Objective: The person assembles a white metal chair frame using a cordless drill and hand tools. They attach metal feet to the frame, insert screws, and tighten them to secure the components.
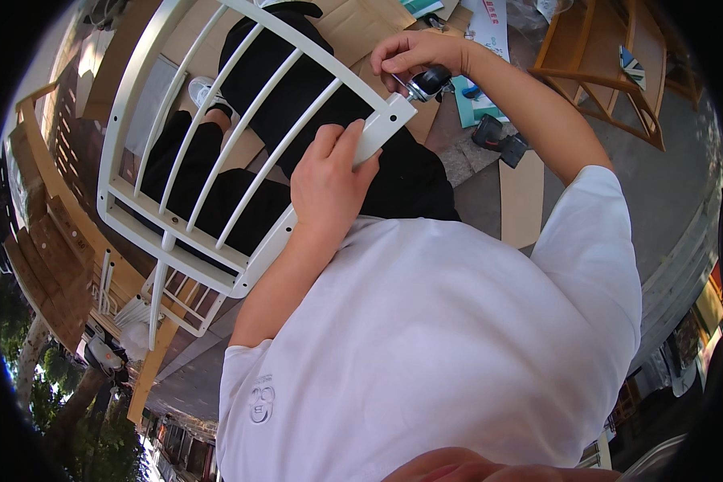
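A white slatted frame (136, 193) with curved rails rests tilted across my lap. My left hand (329, 173) is closed around its near right rail, close to the corner. A caster (432, 80) with a black wheel and shiny metal fitting sits at the end of that corner. My right hand (422, 53) is beside the caster, fingers and thumb pinched on a thin metal piece (398, 80) that reaches toward the fitting. The kind of this piece is too small to make out.
Cardboard sheets (369, 28) lie on the ground ahead. A black tool (494, 135) rests right of my lap, near a teal-and-white packet (467, 104). Wooden furniture (610, 64) stands at far right. More white frame parts (186, 301) and wooden planks (52, 249) are at left.
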Demonstrator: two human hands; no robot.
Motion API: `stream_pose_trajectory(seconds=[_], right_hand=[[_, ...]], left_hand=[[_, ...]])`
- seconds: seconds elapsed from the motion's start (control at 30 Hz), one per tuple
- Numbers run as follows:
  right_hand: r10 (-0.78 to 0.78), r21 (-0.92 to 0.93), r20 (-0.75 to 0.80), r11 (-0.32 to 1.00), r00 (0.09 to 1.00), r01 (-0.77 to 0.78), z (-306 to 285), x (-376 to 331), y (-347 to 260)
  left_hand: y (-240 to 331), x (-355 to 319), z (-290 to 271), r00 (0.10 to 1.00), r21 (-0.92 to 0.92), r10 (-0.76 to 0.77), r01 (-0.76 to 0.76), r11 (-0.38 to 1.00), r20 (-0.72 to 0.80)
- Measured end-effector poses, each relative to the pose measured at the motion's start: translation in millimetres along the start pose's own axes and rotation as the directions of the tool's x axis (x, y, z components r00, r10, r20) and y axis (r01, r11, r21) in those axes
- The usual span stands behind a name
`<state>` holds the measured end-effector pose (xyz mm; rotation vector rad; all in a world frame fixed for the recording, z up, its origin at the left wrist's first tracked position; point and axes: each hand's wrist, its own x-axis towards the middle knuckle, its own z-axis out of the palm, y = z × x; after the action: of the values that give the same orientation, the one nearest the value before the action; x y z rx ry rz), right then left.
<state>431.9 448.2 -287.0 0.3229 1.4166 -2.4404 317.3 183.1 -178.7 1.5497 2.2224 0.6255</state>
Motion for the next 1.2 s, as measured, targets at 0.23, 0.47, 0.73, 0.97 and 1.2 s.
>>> stream_pose_trajectory(seconds=[0.23, 0.47, 0.73, 0.97, 1.2], right_hand=[[-0.560, -0.389, -0.233, 0.803, 0.795, 0.451, 23.5, -15.3, 89.6], [-0.380, -0.309, -0.834, 0.922, 0.399, 0.232, 113.9, -44.5, 131.8], [-0.958, -0.958, -0.256, 0.235, 0.129, -0.162, 139.1, -75.4, 59.9], [-0.728, -0.956, 0.012, 0.194, 0.686, 0.222, 81.6, -54.2, -44.4], [-0.088, -0.452, 0.098, 0.884, 0.991, 0.123, -2.0, 9.1, -32.6]], left_hand=[[1.1, 3.3, 1.2, 1.000, -0.006, -0.008, 0.008, 1.000, -0.014], [1.3, 3.1, 3.9, 1.000, 0.006, 0.015, -0.015, 1.000, -0.014], [2.7, 3.8, 2.0, 1.000, -0.004, -0.004, 0.004, 1.000, 0.001], [0.5, 3.4, 1.2, 1.000, -0.029, -0.012, 0.013, 0.999, 0.007], [2.1, 3.0, -2.3, 0.999, -0.035, -0.024, 0.025, 0.999, 0.027]])
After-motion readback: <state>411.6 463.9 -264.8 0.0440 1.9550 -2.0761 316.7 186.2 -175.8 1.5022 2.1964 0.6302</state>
